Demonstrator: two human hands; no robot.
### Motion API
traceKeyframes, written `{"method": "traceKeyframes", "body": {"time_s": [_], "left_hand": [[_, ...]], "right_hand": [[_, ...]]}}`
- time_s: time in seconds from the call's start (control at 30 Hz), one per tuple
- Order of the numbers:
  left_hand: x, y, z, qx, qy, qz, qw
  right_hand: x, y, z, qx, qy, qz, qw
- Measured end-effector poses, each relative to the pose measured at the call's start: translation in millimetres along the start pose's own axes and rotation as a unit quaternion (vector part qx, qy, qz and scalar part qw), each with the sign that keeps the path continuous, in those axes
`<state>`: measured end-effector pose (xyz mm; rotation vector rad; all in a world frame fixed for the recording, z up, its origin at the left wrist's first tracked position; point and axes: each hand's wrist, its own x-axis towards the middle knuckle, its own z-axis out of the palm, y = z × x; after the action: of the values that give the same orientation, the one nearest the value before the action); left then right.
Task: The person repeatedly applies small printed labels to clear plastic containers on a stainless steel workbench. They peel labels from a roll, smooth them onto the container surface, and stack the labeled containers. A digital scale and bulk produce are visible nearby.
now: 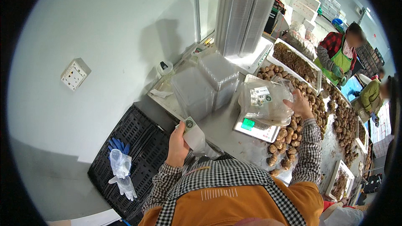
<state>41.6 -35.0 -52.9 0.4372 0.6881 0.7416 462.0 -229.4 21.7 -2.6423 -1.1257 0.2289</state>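
Observation:
My left hand (176,146) holds a strip of labels (194,133) with a round green printed mark, in front of my checked apron. My right hand (300,105) touches the right edge of clear plastic packaging (248,108), thumb and forefinger spread; whether it grips the film is not clear. That packaging lies on a white digital scale (265,134) with a lit green display, and a printed label (260,95) is on its top. Small brown root vegetables (287,138), resembling taro, lie heaped beside the scale and under my right forearm.
Stacks of clear plastic trays (194,91) and taller ones (241,15) stand along the wall. Black plastic crates (144,166) with gloves on top (121,163) sit at my left. White trays of brown debris (296,62) line the table. Co-workers (337,53) stand across it.

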Motion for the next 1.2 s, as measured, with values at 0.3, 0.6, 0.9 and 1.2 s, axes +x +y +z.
{"method": "traceKeyframes", "body": {"time_s": [0.3,0.6,0.9,1.2], "left_hand": [[1.3,-2.5,1.5,-0.003,-0.011,-0.012,1.000],[-16.1,-1.0,19.9,0.171,-0.072,0.041,0.982],[-20.0,-5.3,1.1,0.292,-0.149,0.086,0.941],[-42.6,35.3,10.7,0.020,-0.147,-0.033,0.988]], "right_hand": [[-33.1,-21.5,85.6,-0.127,0.063,0.109,0.984],[-4.4,-51.7,80.6,-0.187,0.028,0.097,0.977],[-98.5,-214.1,123.0,0.421,-0.192,-0.322,0.826],[-108.9,-204.6,152.2,0.313,-0.342,-0.348,0.815]]}}
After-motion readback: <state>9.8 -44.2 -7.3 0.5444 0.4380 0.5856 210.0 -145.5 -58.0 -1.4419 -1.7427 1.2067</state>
